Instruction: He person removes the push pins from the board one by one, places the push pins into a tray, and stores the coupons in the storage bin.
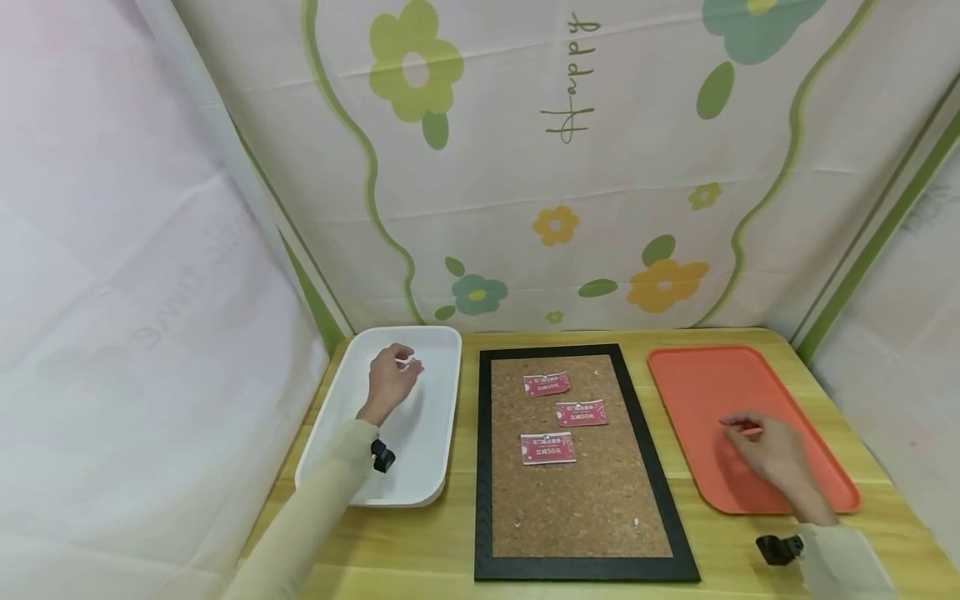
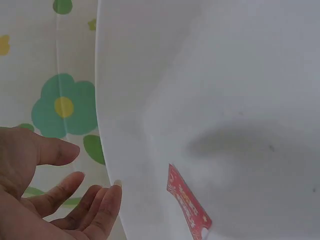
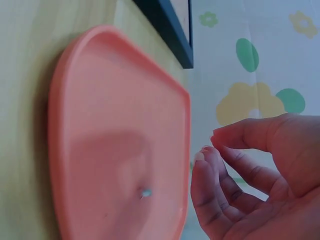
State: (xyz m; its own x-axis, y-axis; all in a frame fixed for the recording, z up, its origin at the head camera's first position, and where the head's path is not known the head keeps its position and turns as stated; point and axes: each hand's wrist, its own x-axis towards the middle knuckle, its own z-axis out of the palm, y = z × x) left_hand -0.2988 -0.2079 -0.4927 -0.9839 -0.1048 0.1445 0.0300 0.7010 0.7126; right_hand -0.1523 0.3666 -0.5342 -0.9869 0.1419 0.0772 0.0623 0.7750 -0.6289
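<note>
Over the white tray [image 1: 427, 433] is my left hand [image 1: 392, 379], thumb and fingers apart with nothing between them. Below it a pink paper coupon [image 2: 189, 202] lies in that tray; in the head view the hand mostly hides it. My right hand [image 1: 768, 450] hovers above the red tray [image 1: 712, 375], its fingers loosely bent and the thumb close to the index fingertip. I see nothing held there. A small push pin [image 3: 145, 192] lies on the red tray's floor, apart from the fingers.
Between the trays lies a black-framed corkboard [image 1: 577, 517] on the wooden table [image 1: 360, 575]. Three pink coupons [image 1: 548, 448] are pinned on it. A clear pin [image 1: 636, 523] sits low on the cork. Flowered cloth [image 1: 510, 167] stands behind the table.
</note>
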